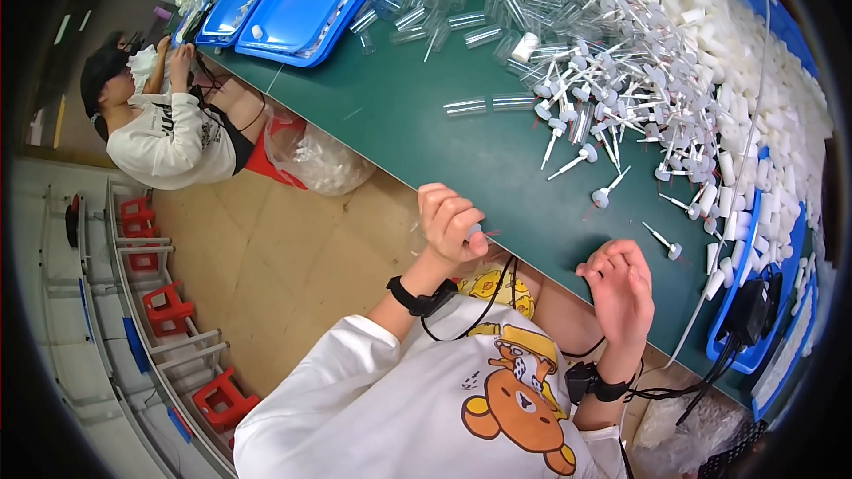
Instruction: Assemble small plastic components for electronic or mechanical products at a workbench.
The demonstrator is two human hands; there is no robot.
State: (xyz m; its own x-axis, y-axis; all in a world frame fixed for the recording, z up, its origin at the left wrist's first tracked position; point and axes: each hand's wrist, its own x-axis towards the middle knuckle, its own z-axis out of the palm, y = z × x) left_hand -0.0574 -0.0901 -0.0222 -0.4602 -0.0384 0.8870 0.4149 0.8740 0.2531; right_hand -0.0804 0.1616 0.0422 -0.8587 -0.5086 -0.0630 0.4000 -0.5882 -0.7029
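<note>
My left hand (451,223) is closed near the table's front edge. Out of its fist pokes the grey cap of a white-stemmed piece (475,231) with thin red wires; the fingers hide its stem. Farther right, my right hand (624,288) is raised at the edge, palm showing and fingers loosely bent, with nothing visible in it. The nearest loose piece to it is a grey-capped white stem (662,241) lying on the green tabletop (524,204). A large heap of similar grey-capped stems (612,89) spreads beyond my hands.
Clear plastic tubes (466,108) lie in a pile at the back. White cylindrical caps (781,142) are heaped at the right, near blue trays (754,302) and a black adapter (750,310). More blue trays (302,13) stand far left, beside a seated person (169,137).
</note>
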